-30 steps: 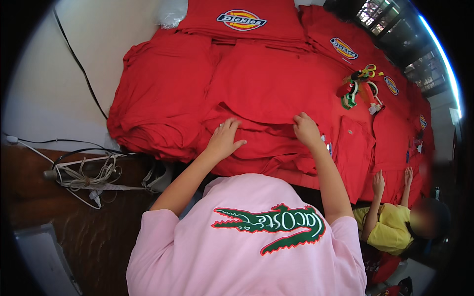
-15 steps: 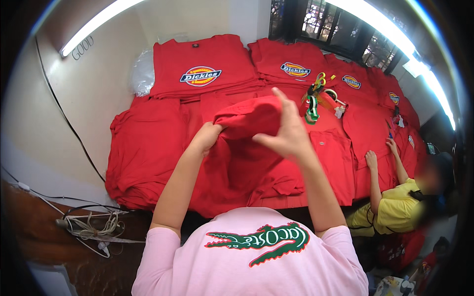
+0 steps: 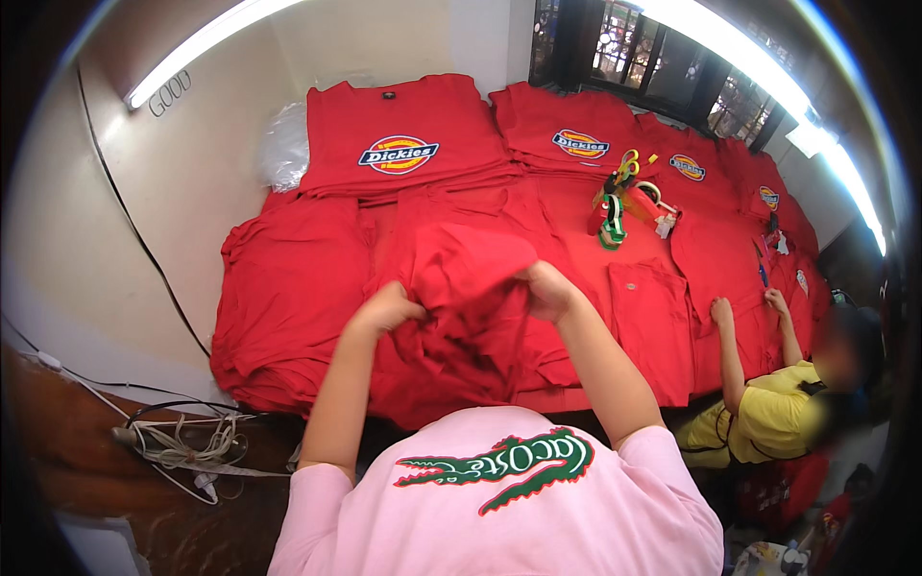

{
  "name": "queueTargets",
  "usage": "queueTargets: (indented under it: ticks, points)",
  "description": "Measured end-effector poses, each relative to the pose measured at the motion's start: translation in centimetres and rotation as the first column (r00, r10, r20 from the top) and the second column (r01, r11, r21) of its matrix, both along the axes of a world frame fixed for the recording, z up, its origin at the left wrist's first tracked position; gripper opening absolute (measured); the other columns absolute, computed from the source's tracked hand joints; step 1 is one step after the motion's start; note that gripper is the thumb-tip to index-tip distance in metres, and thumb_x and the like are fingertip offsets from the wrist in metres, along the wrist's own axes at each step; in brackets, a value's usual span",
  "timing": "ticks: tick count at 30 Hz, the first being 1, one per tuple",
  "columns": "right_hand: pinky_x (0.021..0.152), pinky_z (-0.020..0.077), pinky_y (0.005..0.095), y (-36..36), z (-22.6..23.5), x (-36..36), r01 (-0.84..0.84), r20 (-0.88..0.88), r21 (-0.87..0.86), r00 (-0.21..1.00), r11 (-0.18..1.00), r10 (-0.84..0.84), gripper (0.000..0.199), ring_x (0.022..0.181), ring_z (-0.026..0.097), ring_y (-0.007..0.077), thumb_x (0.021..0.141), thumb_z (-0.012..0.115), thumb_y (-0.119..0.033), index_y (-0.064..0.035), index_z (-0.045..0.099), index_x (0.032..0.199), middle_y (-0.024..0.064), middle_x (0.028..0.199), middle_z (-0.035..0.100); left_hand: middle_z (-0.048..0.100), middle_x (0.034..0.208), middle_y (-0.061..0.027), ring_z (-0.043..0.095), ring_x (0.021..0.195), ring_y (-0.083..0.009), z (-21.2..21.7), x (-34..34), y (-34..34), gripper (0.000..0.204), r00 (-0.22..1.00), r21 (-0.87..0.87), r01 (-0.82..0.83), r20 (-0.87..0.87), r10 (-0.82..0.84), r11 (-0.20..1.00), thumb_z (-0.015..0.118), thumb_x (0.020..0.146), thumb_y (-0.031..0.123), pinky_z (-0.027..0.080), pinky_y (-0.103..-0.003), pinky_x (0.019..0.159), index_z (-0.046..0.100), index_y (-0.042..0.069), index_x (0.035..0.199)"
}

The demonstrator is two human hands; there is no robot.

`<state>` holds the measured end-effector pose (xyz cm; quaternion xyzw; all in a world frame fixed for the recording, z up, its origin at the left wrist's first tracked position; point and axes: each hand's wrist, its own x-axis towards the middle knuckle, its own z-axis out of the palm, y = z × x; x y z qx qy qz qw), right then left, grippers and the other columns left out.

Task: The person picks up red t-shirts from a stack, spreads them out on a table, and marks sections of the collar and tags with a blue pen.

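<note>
A bunched red shirt (image 3: 471, 274) hangs between my hands above the cloth-covered table, its folds loose and partly blurred. My left hand (image 3: 389, 307) is closed on its left side, fingertips pressed into the fabric. On the other side my right hand (image 3: 550, 291) grips the shirt's upper right edge, with the fingers partly hidden behind the wrist. Beneath and around it lie more red garments. Left of my left hand is a heap of red shirts (image 3: 293, 288), and right of my right hand a folded red garment (image 3: 651, 331) with a small label lies flat.
Stacked red shirts (image 3: 327, 125) with oval chest logos line the back. A green tape dispenser (image 3: 612, 223) and yellow-handled scissors (image 3: 629, 165) stand right of centre. At the right, a co-worker in yellow (image 3: 768, 408) handles red cloth. Coiled cables (image 3: 187, 442) lie at lower left.
My right hand has come down from an open, raised pose and now grips the shirt. My left hand has lowered slightly, and the shirt has changed shape between them.
</note>
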<state>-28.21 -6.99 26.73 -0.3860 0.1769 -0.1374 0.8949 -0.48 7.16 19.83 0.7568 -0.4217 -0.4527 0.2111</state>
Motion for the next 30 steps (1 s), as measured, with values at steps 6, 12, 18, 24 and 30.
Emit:
queueTargets:
  ticks: [6,12,18,24,30]
  points:
    - [0.105,0.0527,0.0416,6.4,8.0,4.6,-0.396,0.581,0.104,0.769,0.912,0.267,0.036,0.112,0.069,0.0244,0.101,0.062,-0.017,0.0026,0.061,0.131,0.0128,0.125,0.07,0.07,0.117,-0.0084,0.068,0.097,-0.0193,-6.4,-4.9,-0.6,0.057,0.889,-0.227,-0.186,-0.453,0.065,0.956,0.082,0.076,0.014,0.054,-0.033,0.081,0.064,0.0,0.128]
    - [0.113,0.0468,0.0472,5.9,10.0,2.4,-0.259,0.713,0.187,0.7,0.948,0.05,0.065,0.128,0.06,0.0292,0.101,0.062,-0.045,-0.0009,0.049,0.146,0.016,0.141,0.06,0.07,0.117,-0.0111,0.068,0.098,-0.0219,-4.6,-5.9,2.6,0.053,0.695,-0.271,-0.343,-0.717,0.049,0.899,0.081,0.078,0.018,0.054,-0.035,0.083,0.066,0.001,0.126]
    - [0.114,0.0459,0.0467,1.8,0.5,-5.3,-0.03,0.443,0.173,0.895,0.984,-0.05,0.055,0.129,0.06,0.0294,0.104,0.057,-0.039,-0.0008,0.054,0.143,0.0159,0.142,0.06,0.071,0.118,-0.0139,0.069,0.099,-0.0245,1.0,-4.8,4.9,0.051,0.548,-0.416,-0.379,-0.821,-0.161,0.827,0.08,0.08,0.022,0.054,-0.037,0.085,0.067,0.002,0.125]
    - [0.109,0.0497,0.04,0.3,-3.9,-8.0,0.234,0.027,0.054,0.972,0.971,-0.235,0.036,0.119,0.067,0.0217,0.097,0.063,-0.019,-0.0018,0.064,0.129,0.0103,0.129,0.07,0.071,0.119,-0.0167,0.07,0.1,-0.0271,11.4,-1.3,6.6,0.048,0.558,-0.71,-0.062,-0.608,-0.565,0.702,0.079,0.082,0.026,0.054,-0.039,0.087,0.069,0.003,0.124]
    - [0.117,0.0411,0.0565,-1.2,11.1,-16.1,0.43,0.476,-0.261,0.836,0.864,-0.272,0.062,0.138,0.052,0.0348,0.102,0.048,-0.055,-0.0018,0.062,0.13,0.0176,0.15,0.053,0.073,0.112,-0.0223,0.071,0.101,-0.0302,19.6,-5.6,7.8,0.032,0.751,0.06,0.616,0.257,-0.608,0.786,0.074,0.082,0.023,0.054,-0.041,0.095,0.075,0.007,0.11]
